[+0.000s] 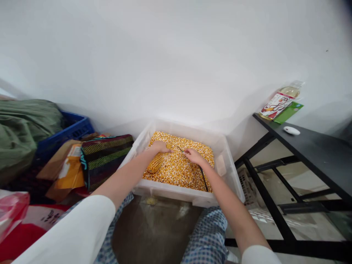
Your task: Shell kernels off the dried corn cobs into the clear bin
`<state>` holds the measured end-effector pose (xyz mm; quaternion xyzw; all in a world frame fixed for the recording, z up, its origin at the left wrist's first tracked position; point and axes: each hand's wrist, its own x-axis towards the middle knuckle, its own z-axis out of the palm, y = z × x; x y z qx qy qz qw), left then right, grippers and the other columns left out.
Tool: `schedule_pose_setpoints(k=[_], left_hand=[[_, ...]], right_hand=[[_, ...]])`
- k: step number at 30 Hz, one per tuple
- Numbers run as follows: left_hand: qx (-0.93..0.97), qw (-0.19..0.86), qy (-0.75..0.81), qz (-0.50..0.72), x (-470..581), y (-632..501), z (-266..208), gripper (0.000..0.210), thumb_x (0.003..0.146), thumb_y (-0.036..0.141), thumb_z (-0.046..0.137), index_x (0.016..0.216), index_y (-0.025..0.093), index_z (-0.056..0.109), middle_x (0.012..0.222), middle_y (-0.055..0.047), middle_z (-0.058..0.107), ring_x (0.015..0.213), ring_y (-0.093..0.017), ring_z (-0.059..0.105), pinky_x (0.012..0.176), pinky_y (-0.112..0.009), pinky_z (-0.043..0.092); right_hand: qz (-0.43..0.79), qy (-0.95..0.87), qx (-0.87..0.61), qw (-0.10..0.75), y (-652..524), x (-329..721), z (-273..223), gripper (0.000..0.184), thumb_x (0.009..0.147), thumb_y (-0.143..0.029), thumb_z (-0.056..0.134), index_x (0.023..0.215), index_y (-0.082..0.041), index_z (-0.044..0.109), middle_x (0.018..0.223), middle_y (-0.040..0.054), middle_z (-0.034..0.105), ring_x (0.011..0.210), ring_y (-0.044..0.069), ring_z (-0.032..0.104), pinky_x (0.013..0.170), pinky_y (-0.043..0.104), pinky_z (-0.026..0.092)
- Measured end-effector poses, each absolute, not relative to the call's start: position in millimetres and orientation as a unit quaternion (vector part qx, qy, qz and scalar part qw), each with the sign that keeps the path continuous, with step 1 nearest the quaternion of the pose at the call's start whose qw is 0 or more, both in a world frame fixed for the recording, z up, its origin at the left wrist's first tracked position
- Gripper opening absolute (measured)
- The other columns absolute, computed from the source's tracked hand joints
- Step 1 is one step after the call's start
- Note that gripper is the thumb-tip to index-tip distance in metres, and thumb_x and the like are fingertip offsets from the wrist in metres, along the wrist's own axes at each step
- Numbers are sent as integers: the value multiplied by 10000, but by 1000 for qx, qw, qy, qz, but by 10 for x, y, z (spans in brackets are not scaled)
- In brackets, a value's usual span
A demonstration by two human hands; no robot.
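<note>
My left hand (161,146) is closed around a corn cob, whose yellow tip (168,146) pokes out past the fingers. Below that wrist shows a yellow corn cob surface (155,165); I cannot tell whether it is the same cob or a second one lying on the kernels. My right hand (193,156) pinches a thin, pointed tool (180,149) directed at the held cob, with a small gap between. Under the right wrist a slim black rod (204,178) rests on the loose corn kernels (176,172). The kernels fill a translucent plastic bin (170,187) between my knees.
Right of the bin stands a black table (316,146) with a bottle (280,101), a green packet (288,112) and a white mouse-shaped object (291,130). On the left are a blue crate (71,128), a striped bag (107,156) and cardboard (59,170). A white wall rises behind.
</note>
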<state>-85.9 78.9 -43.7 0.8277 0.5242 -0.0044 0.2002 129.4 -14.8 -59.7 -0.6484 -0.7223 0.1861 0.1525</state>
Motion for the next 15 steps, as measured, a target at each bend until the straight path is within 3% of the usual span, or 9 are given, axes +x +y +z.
schedule_pose_setpoints(k=[7, 15], left_hand=[[856, 172, 484, -61, -964, 759, -333, 676, 572, 765, 490, 738, 134, 664, 670, -123, 659, 728, -248, 624, 679, -281, 434], [882, 132, 440, 103, -869, 757, -123, 570, 619, 666, 548, 851, 153, 637, 802, -92, 652, 774, -225, 591, 707, -281, 412]], right_hand=[[180, -723, -649, 151, -164, 1294, -614, 261, 843, -336, 463, 927, -161, 637, 937, 67, 655, 858, 154, 572, 799, 255, 412], [182, -725, -643, 168, -188, 1286, -503, 308, 855, -358, 450, 982, -142, 629, 998, 95, 650, 905, 172, 580, 827, 268, 406]])
